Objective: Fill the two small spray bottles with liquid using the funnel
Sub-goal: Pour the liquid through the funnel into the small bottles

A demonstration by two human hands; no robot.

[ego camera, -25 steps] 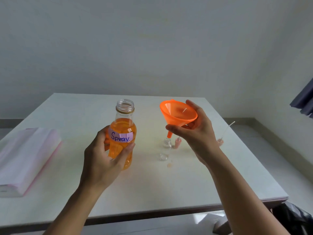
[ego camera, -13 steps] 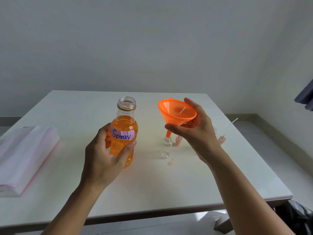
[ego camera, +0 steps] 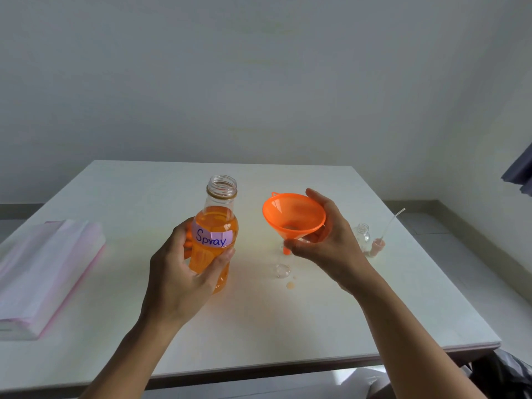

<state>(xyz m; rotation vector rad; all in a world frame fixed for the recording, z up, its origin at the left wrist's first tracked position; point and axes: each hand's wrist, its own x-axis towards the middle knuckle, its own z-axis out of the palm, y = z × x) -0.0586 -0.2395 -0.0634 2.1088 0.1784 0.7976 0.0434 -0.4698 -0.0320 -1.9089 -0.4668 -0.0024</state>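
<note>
While both forearms reach in from the near edge of the white rectangular table (ego camera: 259,326), the left hand (ego camera: 178,280) is wrapped around the lower body of a clear plastic bottle of orange liquid (ego camera: 214,234), thumb on one side and fingers curled across the front just under a pale purple label handwritten "Spray". This bottle is upright, lifted above the middle of the table, uncapped, with the liquid standing at about shoulder level.

To its right, the right hand (ego camera: 331,246) grips an orange plastic funnel (ego camera: 293,217) by the cone, thumb under the near side and fingers behind the far rim. Its mouth tilts toward the camera and its short spout points down at the table; whether the spout sits in anything cannot be told.

On the table just below the funnel lies a small clear round piece (ego camera: 281,270), with a few orange drops (ego camera: 290,285) beside it toward the near edge.

Along the left edge rests a flat pink-and-white plastic packet (ego camera: 43,272).

Farther back, near the right edge and partly behind the right hand, stands a small clear spray bottle (ego camera: 363,236) with its neck open. Just beside it is a pink spray pump (ego camera: 377,245) with its thin white tube slanting up to the right. A second small bottle is not visible.
</note>
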